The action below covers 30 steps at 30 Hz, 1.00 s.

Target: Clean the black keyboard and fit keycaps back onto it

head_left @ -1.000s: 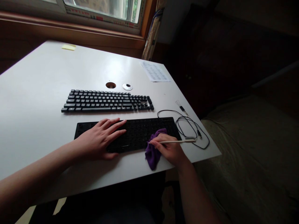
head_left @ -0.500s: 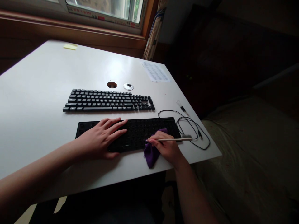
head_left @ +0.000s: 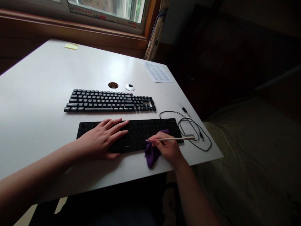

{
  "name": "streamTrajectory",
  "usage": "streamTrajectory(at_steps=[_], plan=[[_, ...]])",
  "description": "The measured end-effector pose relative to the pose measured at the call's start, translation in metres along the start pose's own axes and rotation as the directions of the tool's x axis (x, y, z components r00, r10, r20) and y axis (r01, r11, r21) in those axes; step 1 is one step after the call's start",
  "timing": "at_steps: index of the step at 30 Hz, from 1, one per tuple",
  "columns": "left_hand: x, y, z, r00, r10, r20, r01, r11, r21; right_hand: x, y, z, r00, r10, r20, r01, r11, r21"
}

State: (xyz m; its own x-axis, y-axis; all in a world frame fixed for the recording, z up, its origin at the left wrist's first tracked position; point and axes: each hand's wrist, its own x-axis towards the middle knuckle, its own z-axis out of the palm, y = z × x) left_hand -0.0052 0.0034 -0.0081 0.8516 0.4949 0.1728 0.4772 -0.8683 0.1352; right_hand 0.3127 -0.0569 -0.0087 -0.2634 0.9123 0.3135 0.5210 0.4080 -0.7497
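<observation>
A black keyboard base (head_left: 141, 128) without its keycaps lies near the front of the white table. My left hand (head_left: 101, 138) rests flat across its left part, fingers spread. My right hand (head_left: 166, 146) is closed around a pale toothbrush (head_left: 178, 138) and a purple cloth (head_left: 152, 155). The toothbrush's bristle head points right, and its handle end is at the cloth over the lower right half of the base. Part of the cloth hangs down onto the tabletop. Just what lies under the fingers is hidden.
Behind the base, loose keycaps (head_left: 101, 101) stand laid out in keyboard order. A coiled cable (head_left: 191, 125) and a wire keycap puller (head_left: 184, 110) lie to the right. Printed sheets (head_left: 157, 72), a yellow note (head_left: 71, 46), a round hole (head_left: 113, 85) and its cover (head_left: 129, 87) are farther back.
My right hand has shifted slightly left and up with the cloth and toothbrush, and the brush head has tilted upward. My left hand stays on the base.
</observation>
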Motion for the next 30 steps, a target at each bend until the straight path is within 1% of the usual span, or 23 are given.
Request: streamTrajectory(at_steps=[8, 10, 12, 16, 18, 20, 25, 30], plan=[[0.0, -0.001, 0.0, 1.0, 0.004, -0.011, -0.004, 1.0, -0.006, 0.016, -0.009, 0.004, 0.995, 0.014, 0.097, -0.003, 0.993, -0.118], [0.0, 0.0, 0.0, 1.0, 0.004, -0.015, -0.004, 1.0, -0.015, 0.018, -0.01, 0.003, 0.994, 0.019, 0.104, -0.007, 0.994, -0.113], [0.0, 0.0, 0.0, 1.0, 0.001, -0.014, -0.001, 1.0, -0.022, 0.018, -0.01, 0.001, 0.995, 0.029, 0.098, -0.021, 0.997, -0.079], [-0.001, 0.0, 0.0, 1.0, 0.004, -0.017, -0.004, 1.0, -0.031, 0.014, -0.01, -0.005, 0.999, 0.039, 0.019, -0.038, 0.999, -0.029], [-0.001, 0.0, 0.0, 1.0, 0.006, -0.022, -0.007, 1.0, -0.029, 0.012, -0.01, -0.008, 1.0, 0.019, 0.02, -0.019, 0.999, -0.03], [-0.001, 0.0, 0.0, 1.0, 0.005, -0.021, -0.005, 1.0, -0.025, 0.013, -0.011, -0.009, 0.998, -0.004, 0.061, 0.007, 0.999, -0.046], [0.0, 0.0, -0.001, 1.0, 0.001, -0.018, -0.001, 1.0, -0.016, 0.019, -0.014, -0.005, 0.99, -0.026, 0.14, 0.042, 0.993, -0.114], [0.0, 0.0, -0.001, 1.0, 0.007, -0.013, -0.007, 1.0, -0.009, 0.026, -0.015, -0.002, 0.983, -0.07, 0.17, 0.097, 0.982, -0.159]])
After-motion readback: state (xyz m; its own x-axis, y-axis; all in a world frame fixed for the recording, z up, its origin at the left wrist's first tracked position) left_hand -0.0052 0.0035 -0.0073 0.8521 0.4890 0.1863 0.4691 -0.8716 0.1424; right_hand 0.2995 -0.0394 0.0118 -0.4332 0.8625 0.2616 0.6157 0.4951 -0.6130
